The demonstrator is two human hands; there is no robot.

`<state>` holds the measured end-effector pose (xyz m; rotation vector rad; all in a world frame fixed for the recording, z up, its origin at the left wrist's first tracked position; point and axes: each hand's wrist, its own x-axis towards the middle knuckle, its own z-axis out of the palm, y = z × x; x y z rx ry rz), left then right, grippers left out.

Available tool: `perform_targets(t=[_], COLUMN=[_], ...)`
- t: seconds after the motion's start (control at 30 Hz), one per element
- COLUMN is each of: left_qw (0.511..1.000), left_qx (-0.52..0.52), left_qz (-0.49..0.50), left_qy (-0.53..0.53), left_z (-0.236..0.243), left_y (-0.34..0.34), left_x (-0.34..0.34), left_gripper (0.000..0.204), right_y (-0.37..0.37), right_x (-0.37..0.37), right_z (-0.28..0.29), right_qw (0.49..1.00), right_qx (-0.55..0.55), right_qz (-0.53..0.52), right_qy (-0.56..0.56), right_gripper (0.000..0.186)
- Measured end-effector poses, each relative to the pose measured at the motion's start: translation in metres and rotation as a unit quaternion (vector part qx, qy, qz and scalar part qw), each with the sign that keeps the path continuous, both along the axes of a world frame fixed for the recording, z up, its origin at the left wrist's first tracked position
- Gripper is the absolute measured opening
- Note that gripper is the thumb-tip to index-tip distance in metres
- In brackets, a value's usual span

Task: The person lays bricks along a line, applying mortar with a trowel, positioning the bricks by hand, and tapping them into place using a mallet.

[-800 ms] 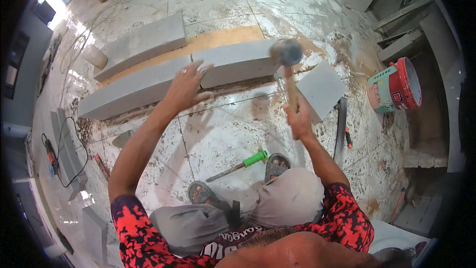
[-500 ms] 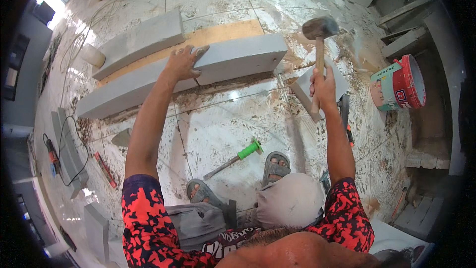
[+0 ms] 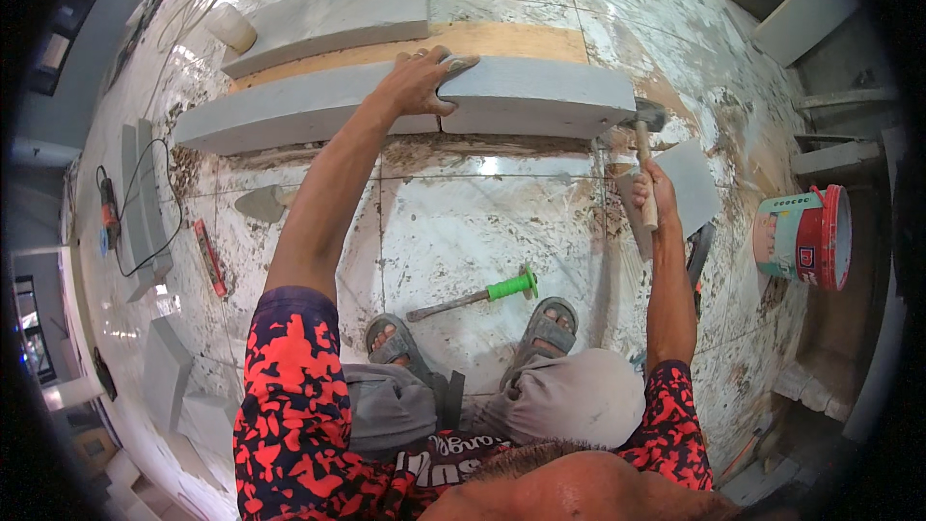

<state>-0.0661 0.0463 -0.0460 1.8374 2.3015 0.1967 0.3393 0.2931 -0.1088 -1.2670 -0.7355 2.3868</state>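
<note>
Closest to me, I see two grey sandals (image 3: 552, 328) on the floor (image 3: 463, 222), toes pointing away. Just past them lies a chisel (image 3: 472, 298) with a fat green grip, and neither hand is on it. Off to the left, a red tool (image 3: 209, 259) lies on the floor, and a bit farther on there is a trowel (image 3: 260, 204) behind my left arm. Far over on the right stands a big red and green bucket (image 3: 796, 236), tipped a little in my view.

My right hand (image 3: 656, 195) is wrapped tight around the wooden handle of the hammer (image 3: 643, 150). A grey slab (image 3: 690, 183) lies under and beside that hand. The hammer's dark head is at the right end of the right block (image 3: 540, 92); I can't tell if they touch.

My left hand (image 3: 422, 83) has its fingers spread apart. It rests on top, right where the right block meets the left block (image 3: 289, 111). These two grey blocks lie end to end in one long row, with a thin dark crack between them. Behind them I see a tan board (image 3: 521, 41), then another grey block, the back block (image 3: 338, 14). A white pot (image 3: 231, 29) is by its left end.
</note>
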Motion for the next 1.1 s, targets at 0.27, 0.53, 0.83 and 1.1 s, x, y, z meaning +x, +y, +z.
perform_targets(t=[0.27,0.53,0.83,1.1], left_qw=[0.999,0.998,1.000,1.000], left_qx=[0.039,0.050,0.013,0.015], left_qz=[-0.005,-0.009,0.004,0.011], left_qy=[0.028,0.035,0.026,0.015], left_z=[-0.018,-0.015,-0.012,-0.007], left_y=[0.004,0.002,0.005,0.006], left_x=[-0.008,-0.007,-0.004,-0.001], left_gripper=[0.089,0.090,0.091,0.091], right_y=[0.006,0.009,-0.069,-0.094], right_x=[0.006,0.007,-0.016,-0.057], right_z=[-0.007,-0.013,0.079,0.101], right_qw=[0.998,0.997,0.861,0.652], right_qx=[0.054,0.043,0.472,0.697], right_qz=[-0.013,0.061,0.014,0.156], right_qy=[-0.035,-0.031,-0.188,-0.255], right_gripper=[0.024,0.022,0.026,0.053])
